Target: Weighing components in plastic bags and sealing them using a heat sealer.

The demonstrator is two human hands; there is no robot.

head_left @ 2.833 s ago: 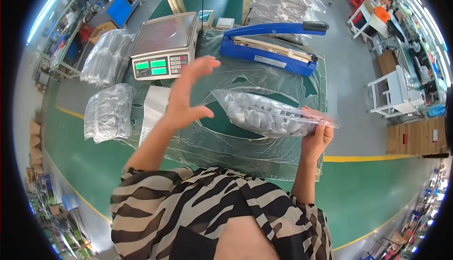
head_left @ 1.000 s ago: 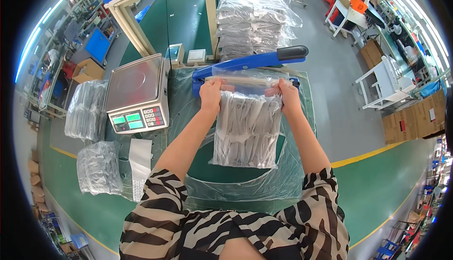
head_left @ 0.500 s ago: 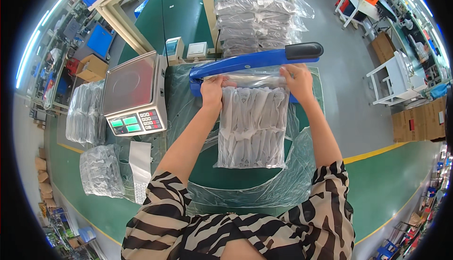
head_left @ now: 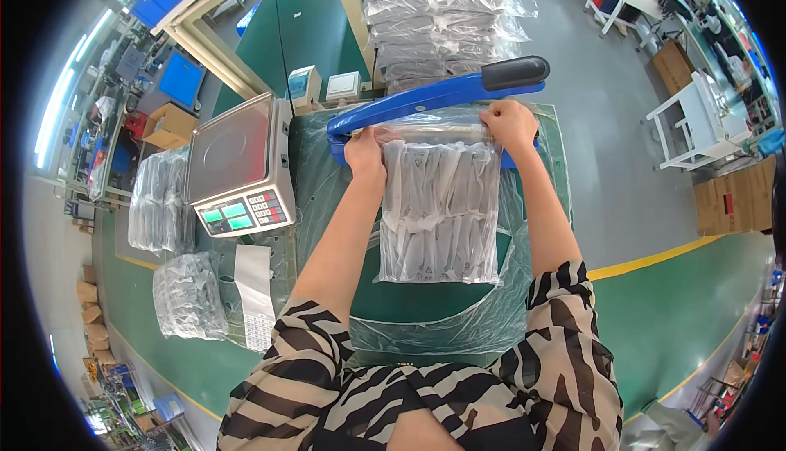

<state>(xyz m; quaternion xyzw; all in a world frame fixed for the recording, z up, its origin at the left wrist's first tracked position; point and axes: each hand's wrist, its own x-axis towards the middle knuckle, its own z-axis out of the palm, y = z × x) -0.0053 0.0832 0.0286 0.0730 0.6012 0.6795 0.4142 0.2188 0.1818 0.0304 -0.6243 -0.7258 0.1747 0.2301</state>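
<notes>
A clear plastic bag (head_left: 440, 213) packed with two rows of whitish wrapped pieces lies flat in front of me. Its upper end reaches under the raised arm of a blue hand-lever bag sealer (head_left: 401, 108) with a black grip. At the bag's upper left corner, my left hand (head_left: 365, 154) pinches the film near the sealer's hinge end. My right hand (head_left: 512, 123) grips the upper right corner, just below the black grip. The bag's mouth is stretched between both hands over the sealer's base, which is partly hidden.
Left of me stands a weighing scale (head_left: 237, 164) with lit green displays. Beside it lie filled bags (head_left: 190, 295) and a white label sheet (head_left: 255, 295). Behind the sealer rises a stack of filled bags (head_left: 442, 21). Loose clear film (head_left: 426, 338) covers the table's near edge.
The sealer's arm appears slightly higher at its grip end. The bag has shifted slightly up toward the sealer, with both hands still on its upper corners.
</notes>
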